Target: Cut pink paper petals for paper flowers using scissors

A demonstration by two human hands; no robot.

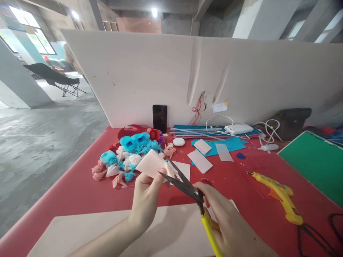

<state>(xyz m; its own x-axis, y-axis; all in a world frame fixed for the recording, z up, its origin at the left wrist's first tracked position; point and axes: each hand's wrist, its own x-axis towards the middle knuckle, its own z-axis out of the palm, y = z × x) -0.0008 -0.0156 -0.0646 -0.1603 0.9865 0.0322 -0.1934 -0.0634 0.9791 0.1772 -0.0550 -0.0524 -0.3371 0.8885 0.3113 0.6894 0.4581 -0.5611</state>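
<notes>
Grasping folded paper (pixel 151 163) at centre with the left hand (pixel 144 203), thumb in front, most of the fingers hidden behind; grasping scissors (pixel 196 192) with the fingers of the right hand (pixel 226 219), wrapped about a yellow handle, partly covered by the hand and cut off by the bottom edge; blades spread at the paper's right side, close to the left thumb; impossible to tell for sure any contact between blades and paper; behind the paper, partly covered by it, a heap of flowers (pixel 135 159) in blue, white, pink and red, hard to count; behind the scissors, a pale sheet (pixel 184 167), half hidden; farther back, upright against a white panel (pixel 150 78), a dark phone (pixel 160 118), foot hidden by flowers; to the right, on the red worktop (pixel 80 192), a yellow glue gun (pixel 276 194), with dark cord running out of view; past it, a green board (pixel 318 164), cut off at the right; under both forearms, a large sheet (pixel 80 228), near edge out of view; in the far right corner, a dark bag (pixel 292 123), blurred, with contents impossible to make out
</notes>
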